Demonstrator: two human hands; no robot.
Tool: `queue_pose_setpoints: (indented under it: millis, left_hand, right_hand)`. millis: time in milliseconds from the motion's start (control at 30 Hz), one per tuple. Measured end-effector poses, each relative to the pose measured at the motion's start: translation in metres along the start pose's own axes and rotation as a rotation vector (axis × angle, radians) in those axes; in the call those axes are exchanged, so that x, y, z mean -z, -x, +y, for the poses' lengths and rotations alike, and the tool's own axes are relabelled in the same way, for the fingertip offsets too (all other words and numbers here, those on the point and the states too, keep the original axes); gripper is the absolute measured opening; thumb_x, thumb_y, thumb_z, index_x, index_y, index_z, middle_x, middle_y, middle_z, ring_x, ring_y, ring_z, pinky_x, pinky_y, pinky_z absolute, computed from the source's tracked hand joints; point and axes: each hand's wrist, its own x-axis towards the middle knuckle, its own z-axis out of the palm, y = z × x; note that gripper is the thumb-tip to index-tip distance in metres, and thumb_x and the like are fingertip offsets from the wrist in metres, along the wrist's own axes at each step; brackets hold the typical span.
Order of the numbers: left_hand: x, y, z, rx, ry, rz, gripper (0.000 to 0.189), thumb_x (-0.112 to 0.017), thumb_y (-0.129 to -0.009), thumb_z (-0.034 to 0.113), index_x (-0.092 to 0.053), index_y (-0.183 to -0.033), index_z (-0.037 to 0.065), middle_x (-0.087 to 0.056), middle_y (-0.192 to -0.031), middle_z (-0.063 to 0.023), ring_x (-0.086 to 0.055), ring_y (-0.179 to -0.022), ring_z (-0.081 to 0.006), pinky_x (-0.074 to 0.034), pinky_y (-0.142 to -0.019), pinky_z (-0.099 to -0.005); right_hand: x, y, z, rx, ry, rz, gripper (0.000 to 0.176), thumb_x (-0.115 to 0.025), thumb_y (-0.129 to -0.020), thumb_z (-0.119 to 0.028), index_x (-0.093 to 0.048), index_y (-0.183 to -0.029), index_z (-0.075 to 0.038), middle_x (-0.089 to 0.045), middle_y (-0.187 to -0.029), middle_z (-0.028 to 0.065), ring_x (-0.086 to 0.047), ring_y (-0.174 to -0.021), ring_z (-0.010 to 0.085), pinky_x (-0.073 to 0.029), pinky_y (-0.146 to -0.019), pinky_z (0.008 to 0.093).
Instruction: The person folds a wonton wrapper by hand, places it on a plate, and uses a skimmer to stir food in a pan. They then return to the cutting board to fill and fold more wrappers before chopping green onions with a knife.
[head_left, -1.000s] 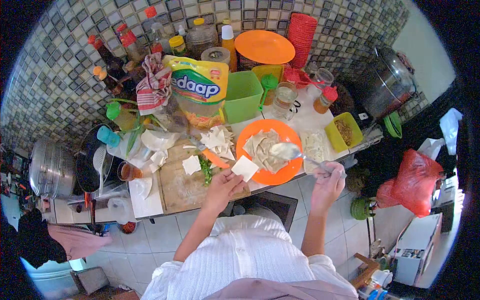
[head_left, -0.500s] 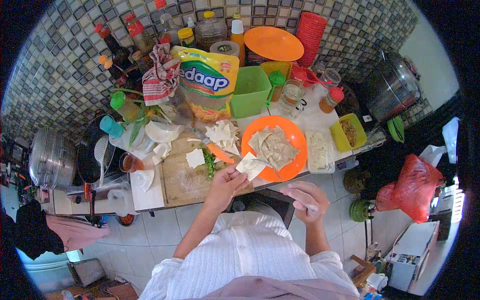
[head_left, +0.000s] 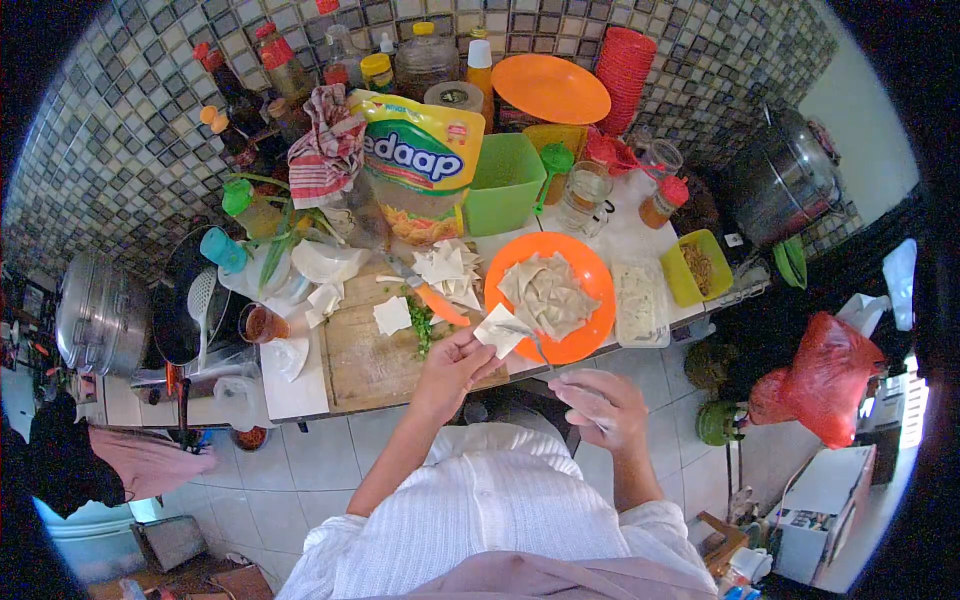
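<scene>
My left hand (head_left: 452,372) pinches a pale square dough wrapper (head_left: 501,330) by its lower left side, beside the orange plate. A metal spoon (head_left: 538,347) reaches onto this wrapper, its handle running down to the fingertips of my right hand (head_left: 602,407), which is closed around the handle's end and slightly blurred. On the orange plate (head_left: 600,325) lies a heap of folded dumplings (head_left: 547,293). Left of my left hand, a cutting board (head_left: 365,365) bears a single wrapper (head_left: 392,316), chopped green onion (head_left: 420,326), an orange-handled knife (head_left: 440,304) and a stack of wrappers (head_left: 448,272).
A clear tub of pale filling (head_left: 640,305) and a yellow-green container (head_left: 697,268) stand right of the plate. Behind are a yellow food pouch (head_left: 418,165), a green box (head_left: 503,180) and a glass jar (head_left: 585,195). A brown-filled cup (head_left: 263,324) is at left.
My right hand has shifted slightly left, and the spoon's handle has swung left with it. My left hand still holds the wrapper in about the same spot.
</scene>
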Motion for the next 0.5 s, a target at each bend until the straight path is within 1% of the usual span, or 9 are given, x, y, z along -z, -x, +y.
queue_pose_setpoints:
  millis: [33, 67, 100, 133, 200, 233, 300, 433, 500]
  left_hand:
    - [-0.004, 0.002, 0.002, 0.003, 0.023, 0.025, 0.028, -0.052, -0.08, -0.001, -0.049, -0.108, -0.004, -0.057, -0.1, -0.0096, -0.057, -0.087, -0.014, -0.049, -0.078, -0.0245]
    - [-0.006, 0.003, 0.004, 0.006, 0.046, 0.049, 0.026, -0.054, -0.079, -0.001, -0.051, -0.104, -0.004, -0.057, -0.101, -0.0099, -0.057, -0.087, -0.015, -0.049, -0.075, -0.025]
    - [-0.004, 0.002, 0.003, 0.005, 0.046, 0.047, 0.026, -0.054, -0.079, -0.001, -0.051, -0.104, -0.004, -0.057, -0.101, -0.0099, -0.057, -0.087, -0.015, -0.049, -0.075, -0.025]
    - [0.0, 0.0, 0.0, 0.013, 0.044, 0.038, 0.028, -0.052, -0.08, -0.001, -0.049, -0.108, -0.005, -0.057, -0.1, -0.0099, -0.057, -0.086, -0.0142, -0.049, -0.077, -0.024]
    - [0.003, 0.0, -0.003, 0.025, 0.044, 0.025, 0.031, -0.05, -0.081, -0.001, -0.046, -0.111, -0.005, -0.057, -0.1, -0.0099, -0.058, -0.086, -0.0134, -0.049, -0.078, -0.0229]
    - [0.004, 0.0, -0.004, 0.024, 0.044, 0.035, 0.031, -0.05, -0.081, -0.002, -0.046, -0.111, -0.005, -0.057, -0.099, -0.0104, -0.058, -0.086, -0.0135, -0.049, -0.077, -0.0225]
    - [0.004, 0.001, -0.003, 0.028, 0.042, 0.034, 0.031, -0.051, -0.081, -0.002, -0.046, -0.111, -0.005, -0.058, -0.099, -0.0109, -0.058, -0.086, -0.0136, -0.049, -0.076, -0.0221]
    - [0.015, 0.006, -0.008, 0.062, 0.045, 0.051, 0.026, -0.051, -0.082, 0.004, -0.048, -0.107, -0.005, -0.058, -0.099, -0.0121, -0.058, -0.087, -0.0148, -0.05, -0.075, -0.0227]
    - [0.003, 0.011, -0.003, 0.01, 0.135, 0.063, 0.024, -0.049, -0.085, 0.014, -0.05, -0.101, -0.004, -0.058, -0.098, -0.013, -0.059, -0.087, -0.0173, -0.05, -0.075, -0.0259]
  right_hand:
    - [-0.001, 0.001, 0.0, -0.001, 0.001, 0.0, 0.024, -0.065, -0.069, -0.018, -0.059, -0.091, -0.009, -0.061, -0.086, 0.008, -0.061, -0.075, 0.0228, -0.049, -0.056, 0.0307]
    - [-0.003, 0.003, 0.002, 0.007, -0.021, 0.077, 0.02, -0.061, -0.074, -0.021, -0.058, -0.089, -0.007, -0.061, -0.086, 0.0078, -0.061, -0.075, 0.0228, -0.049, -0.058, 0.0314]
    - [-0.003, 0.004, 0.004, 0.017, -0.041, 0.154, 0.02, -0.057, -0.08, -0.023, -0.058, -0.087, -0.005, -0.061, -0.085, 0.0076, -0.06, -0.075, 0.0228, -0.049, -0.06, 0.032]
    - [-0.002, 0.005, 0.005, 0.017, -0.039, 0.155, 0.02, -0.057, -0.08, -0.023, -0.058, -0.087, -0.005, -0.061, -0.085, 0.0076, -0.06, -0.075, 0.0228, -0.049, -0.06, 0.032]
    - [0.004, 0.007, 0.009, -0.068, 0.115, 0.425, 0.031, -0.042, -0.089, -0.028, -0.056, -0.082, -0.002, -0.06, -0.083, 0.011, -0.059, -0.064, 0.019, -0.048, -0.059, 0.0277]
    - [0.004, 0.012, 0.015, -0.071, 0.121, 0.426, 0.031, -0.042, -0.089, -0.028, -0.056, -0.082, -0.002, -0.06, -0.083, 0.011, -0.059, -0.064, 0.019, -0.048, -0.059, 0.0277]
    - [0.002, 0.026, 0.034, -0.426, -0.141, 0.957, 0.036, -0.035, -0.091, -0.03, -0.051, -0.086, 0.001, -0.057, -0.082, 0.0113, -0.057, -0.063, 0.0182, -0.047, -0.062, 0.0281]
    - [0.027, 0.046, 0.072, -0.598, -0.174, 1.134, 0.033, -0.032, -0.092, -0.027, -0.046, -0.089, 0.003, -0.054, -0.08, 0.0117, -0.059, -0.064, 0.0206, -0.048, -0.063, 0.028]
    - [0.03, 0.071, 0.098, -0.661, 0.135, 1.019, 0.029, -0.031, -0.092, -0.02, -0.048, -0.087, 0.003, -0.054, -0.081, 0.0116, -0.06, -0.066, 0.0209, -0.049, -0.061, 0.0288]
